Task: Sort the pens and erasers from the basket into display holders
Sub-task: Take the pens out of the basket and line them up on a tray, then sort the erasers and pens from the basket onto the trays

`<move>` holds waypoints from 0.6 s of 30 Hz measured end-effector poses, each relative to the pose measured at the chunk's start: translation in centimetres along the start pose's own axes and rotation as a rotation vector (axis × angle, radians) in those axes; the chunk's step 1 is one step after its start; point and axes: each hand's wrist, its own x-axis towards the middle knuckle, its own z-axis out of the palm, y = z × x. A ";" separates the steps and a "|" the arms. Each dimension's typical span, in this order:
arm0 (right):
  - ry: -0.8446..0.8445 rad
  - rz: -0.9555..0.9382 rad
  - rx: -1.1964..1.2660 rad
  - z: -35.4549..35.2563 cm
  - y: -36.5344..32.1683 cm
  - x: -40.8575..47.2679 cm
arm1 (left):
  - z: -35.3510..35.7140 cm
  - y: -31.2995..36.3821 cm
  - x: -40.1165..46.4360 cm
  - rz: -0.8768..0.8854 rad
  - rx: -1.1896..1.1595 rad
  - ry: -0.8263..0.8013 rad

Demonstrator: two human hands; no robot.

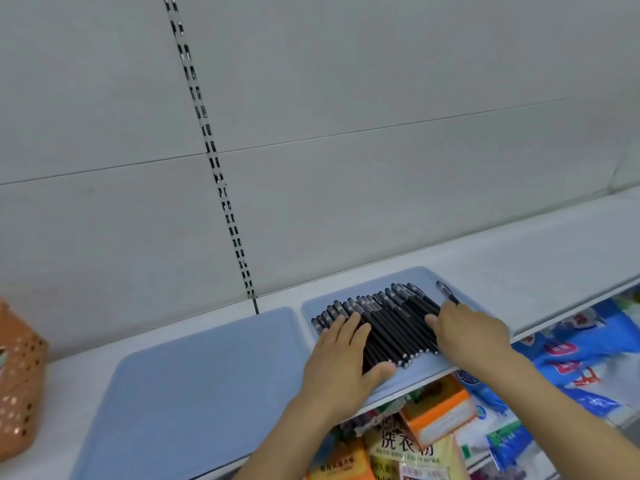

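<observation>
Landmark: right blue tray (349, 284) on the white shelf (519, 251). Row of black pens (388, 323) lies in it, side by side, caps toward the back wall, barrels toward the front edge. One single pen (446, 292) sits apart, right of the row, its near end under the right hand.

Around the tray:
- Second blue tray (194, 386) just left of it, nothing visible in it.
- Orange perforated basket (19, 379) well to the left, at the frame edge; contents can't be made out.
- Slotted metal upright (214, 161) on the wall panel, behind and left of the tray.
- Lower shelf in front of and below the tray: blue-and-white bags (575, 362), orange-and-white pack (440, 407), yellow bag (405, 445).

Nothing lies over the pens except the hands.

Hands:
- Left hand (341, 362) palm down, fingers straight and together, flat on the left part of the row; thumb out along the near pen ends. Pressing, not gripping.
- Right hand (467, 332) palm down at the right end of the row, fingers straight, thumb against the outermost pens. Also not clamped on anything.
- Both forearms come in from the lower right.

Writing: yellow bag reads "洗衣粉", partly covered. Red characters on the blue bags are too blurred to read. Pen print is illegible.
</observation>
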 end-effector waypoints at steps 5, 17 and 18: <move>0.343 -0.133 -0.023 -0.4 -0.7 -1.6 | -0.9 -0.7 -0.7 0.067 -0.046 0.144; 0.523 -0.726 0.740 -3.8 -20.4 -9.3 | -8.8 -12.8 -16.6 -0.027 -0.204 0.648; 0.516 -0.773 0.768 -4.0 -22.9 -10.0 | -9.9 -14.6 -18.4 -0.040 -0.188 0.669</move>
